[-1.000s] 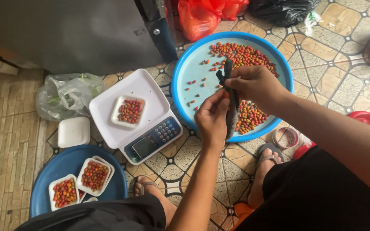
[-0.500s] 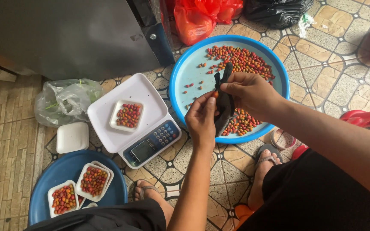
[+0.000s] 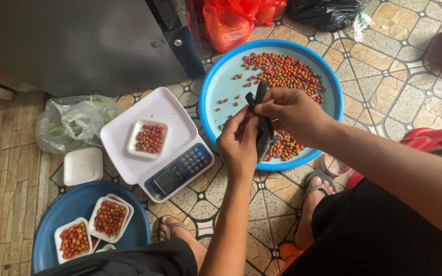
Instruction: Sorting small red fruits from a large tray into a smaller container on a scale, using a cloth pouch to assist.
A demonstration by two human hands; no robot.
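My left hand (image 3: 239,143) and my right hand (image 3: 290,112) together grip a small black plastic bag (image 3: 262,125), held upright above the near edge of a large light-blue round tray (image 3: 216,92). The tray holds many small red, orange and green fruits (image 3: 282,74), mostly at its far side and under my hands. Left of my hands stands a white digital scale (image 3: 159,140) with a white foam tray of the same fruits (image 3: 149,138) on its platform.
A dark-blue round tray (image 3: 72,209) at lower left carries filled foam trays (image 3: 109,217). A closed white foam box (image 3: 83,166) and a clear plastic bag (image 3: 72,120) lie left of the scale. Red bags (image 3: 231,20), a black bag (image 3: 328,10) and a grey cabinet (image 3: 78,41) stand behind. My sandalled feet rest on patterned tiles.
Both hands have stayed on the black bag over the blue tray, shifting slightly. The camera view has drifted a little; scale and trays have not moved.
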